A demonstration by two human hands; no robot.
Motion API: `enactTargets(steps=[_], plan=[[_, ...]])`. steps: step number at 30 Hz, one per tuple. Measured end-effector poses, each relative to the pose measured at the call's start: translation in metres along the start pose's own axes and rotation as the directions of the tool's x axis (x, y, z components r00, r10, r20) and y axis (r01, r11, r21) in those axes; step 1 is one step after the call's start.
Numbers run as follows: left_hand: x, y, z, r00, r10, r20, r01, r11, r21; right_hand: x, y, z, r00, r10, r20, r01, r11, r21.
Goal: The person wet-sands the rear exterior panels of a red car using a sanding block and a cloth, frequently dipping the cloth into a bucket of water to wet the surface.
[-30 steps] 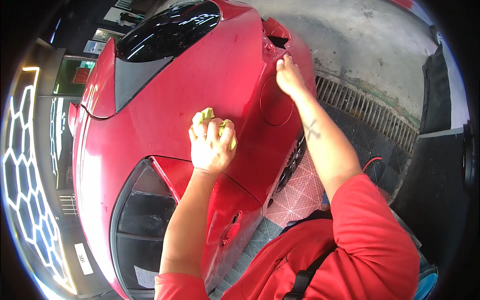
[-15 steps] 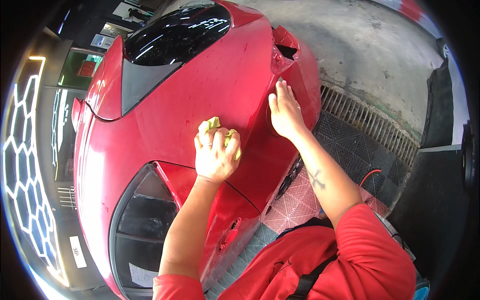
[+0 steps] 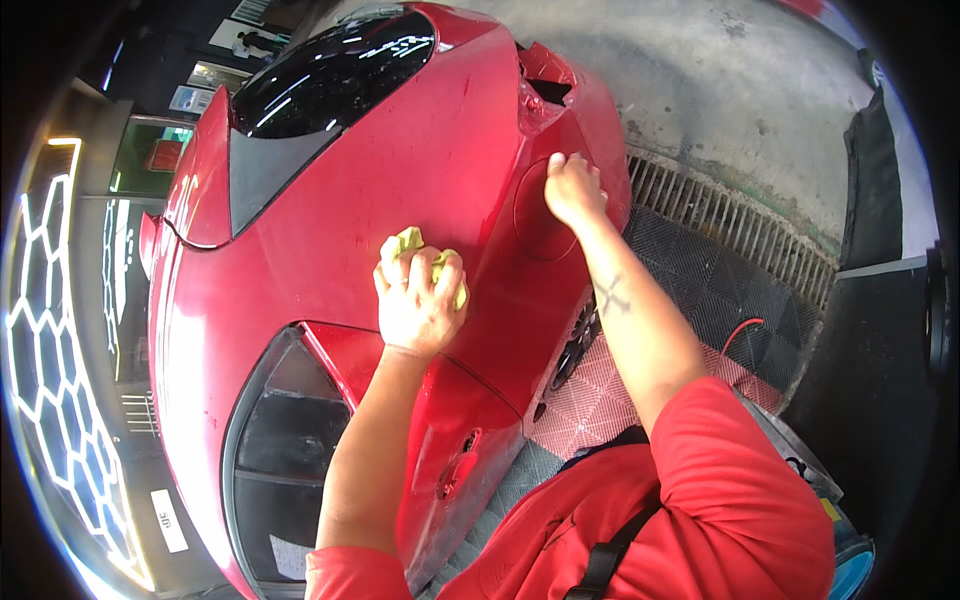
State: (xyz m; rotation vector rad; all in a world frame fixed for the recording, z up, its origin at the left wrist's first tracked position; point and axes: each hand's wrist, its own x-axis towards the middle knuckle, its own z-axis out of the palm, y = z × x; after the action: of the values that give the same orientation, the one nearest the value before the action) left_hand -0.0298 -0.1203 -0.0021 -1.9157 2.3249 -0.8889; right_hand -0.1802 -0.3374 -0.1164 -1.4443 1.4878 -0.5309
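Note:
A yellow cloth (image 3: 408, 242) is bunched under my left hand (image 3: 420, 300), whose fingers are curled round it. That hand rests on the glossy red rear side panel of the car (image 3: 400, 170). Farther right, my right hand (image 3: 577, 190) is at the edge of the round fuel flap (image 3: 540, 215), its fingers bent in. What it may hold is hidden.
The car's side window (image 3: 290, 430) lies at the lower left, its dark rear glass (image 3: 340, 75) farther off. An opening for a rear light (image 3: 548, 88) gapes at the back corner. A drain grate (image 3: 720, 210) crosses the floor beside black and red tiles (image 3: 590, 400).
My right hand has gone from stretched fingers to bent ones and no longer covers the fuel flap. My left hand stays on the panel with the cloth. The view has shifted slightly.

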Motion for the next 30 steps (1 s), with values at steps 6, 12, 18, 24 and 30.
enactTargets(steps=[6,12,18,24,30], plan=[[-0.01,-0.002,0.002,1.0,-0.013,0.024,0.013,1.0,0.003,-0.007,0.031,0.015,0.996,-0.094,0.003,0.094,0.994,-0.052],[0.002,0.0,0.002,0.999,-0.045,0.021,0.045,0.999,0.017,0.024,0.068,0.024,0.887,-0.395,-0.239,0.406,0.914,-0.001],[-0.012,-0.003,0.006,0.999,-0.031,0.021,0.031,1.0,0.004,-0.147,0.047,0.064,0.659,-0.751,-0.043,0.728,0.651,-0.215],[0.001,0.001,0.003,0.999,-0.014,0.032,0.013,1.0,0.012,-0.049,0.028,0.036,0.721,-0.65,-0.24,0.576,0.755,-0.314],[-0.007,-0.007,0.004,1.0,0.021,-0.01,-0.022,1.0,-0.017,-0.197,0.05,0.074,0.636,-0.765,0.101,0.768,0.617,-0.169]])
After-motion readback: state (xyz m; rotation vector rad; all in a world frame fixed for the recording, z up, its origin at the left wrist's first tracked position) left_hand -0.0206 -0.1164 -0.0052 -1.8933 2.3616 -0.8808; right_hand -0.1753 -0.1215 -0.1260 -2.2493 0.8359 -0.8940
